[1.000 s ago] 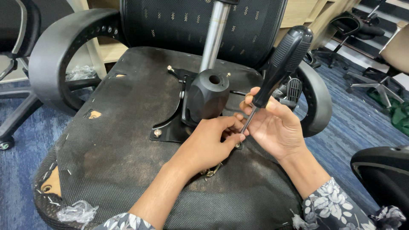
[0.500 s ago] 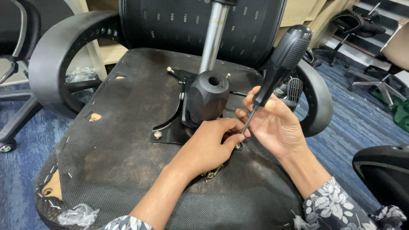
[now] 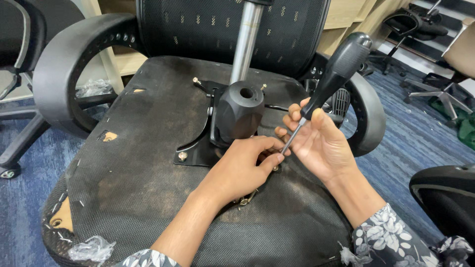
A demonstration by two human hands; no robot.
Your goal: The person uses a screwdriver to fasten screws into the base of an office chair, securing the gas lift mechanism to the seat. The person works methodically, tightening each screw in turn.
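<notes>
Little has changed: right hand [image 3: 321,143] still grips the black screwdriver [image 3: 330,85], left hand [image 3: 242,168] fingers still pinched at its tip on the upturned chair seat [image 3: 138,163]

An office — blue carpet [image 3: 29,217], swivel chairs [image 3: 420,29] around.

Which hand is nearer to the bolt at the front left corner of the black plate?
Left. The left hand lies on the plate just right of the bolt; the right hand holds the screwdriver farther right.
</notes>
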